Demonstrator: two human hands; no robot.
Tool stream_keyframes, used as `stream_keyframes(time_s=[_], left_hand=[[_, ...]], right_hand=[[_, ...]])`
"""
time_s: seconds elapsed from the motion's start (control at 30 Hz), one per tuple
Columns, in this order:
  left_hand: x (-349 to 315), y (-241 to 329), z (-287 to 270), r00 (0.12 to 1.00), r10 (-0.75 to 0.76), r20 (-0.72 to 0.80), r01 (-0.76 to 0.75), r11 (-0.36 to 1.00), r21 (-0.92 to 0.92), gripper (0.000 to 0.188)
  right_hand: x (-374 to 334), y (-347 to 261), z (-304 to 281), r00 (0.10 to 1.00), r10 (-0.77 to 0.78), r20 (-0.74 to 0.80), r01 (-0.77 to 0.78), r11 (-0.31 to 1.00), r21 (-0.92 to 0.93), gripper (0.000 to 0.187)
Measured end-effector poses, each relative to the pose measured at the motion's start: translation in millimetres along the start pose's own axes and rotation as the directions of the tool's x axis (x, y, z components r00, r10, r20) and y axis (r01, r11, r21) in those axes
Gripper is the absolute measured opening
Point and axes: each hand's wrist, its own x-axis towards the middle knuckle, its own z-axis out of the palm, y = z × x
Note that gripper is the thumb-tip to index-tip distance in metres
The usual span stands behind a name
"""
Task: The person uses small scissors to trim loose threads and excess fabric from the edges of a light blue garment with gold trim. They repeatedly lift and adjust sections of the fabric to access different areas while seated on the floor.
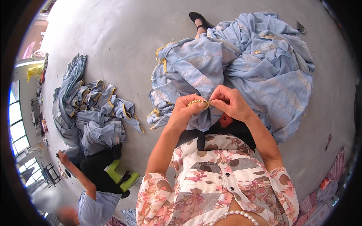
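Note:
My left hand is closed, pinching a gold beaded trim along the edge of a light blue patterned cloth. Right beside it my right hand is closed in a pinch, its fingertips meeting the trim's end. Whatever those right fingertips hold is too small to make out. The cloth lies heaped over my lap and legs and spreads onto the floor, more gold edging showing at its left side. A red object with dark spots rests on my lap under the right hand.
Left of me a co-worker sits on a lime green stool, beside another heap of blue gold-edged cloth. My black shoe sticks out beyond the cloth. A small dark object lies on the grey floor at the far right.

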Motion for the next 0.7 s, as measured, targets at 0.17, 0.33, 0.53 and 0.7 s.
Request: stream_keyframes(time_s=[0.17, 0.33, 0.53, 0.7], left_hand=[[-0.2, 3.5, -0.5, 1.0, -0.009, -0.013, 0.009, 1.0, 0.007, 0.01], [-7.5, 3.2, -5.0, 0.992, -0.077, 0.103, 0.044, 0.954, 0.296, 0.018], [-8.4, 27.7, -37.3, 0.995, -0.066, 0.075, 0.047, 0.97, 0.238, 0.02], [-14.0, 43.4, -29.6, 0.963, 0.226, 0.149, -0.249, 0.957, 0.152, 0.022]], right_hand=[[7.8, 13.2, -9.2, 0.979, 0.032, -0.201, 0.096, 0.795, 0.598, 0.017], [10.3, 17.2, 2.6, 0.985, -0.049, -0.166, 0.094, 0.956, 0.277, 0.033], [16.5, 54.4, 31.4, 0.989, 0.145, -0.027, -0.14, 0.981, 0.133, 0.034], [2.8, 26.5, 46.1, 0.991, 0.126, 0.04, -0.132, 0.943, 0.305, 0.031]])
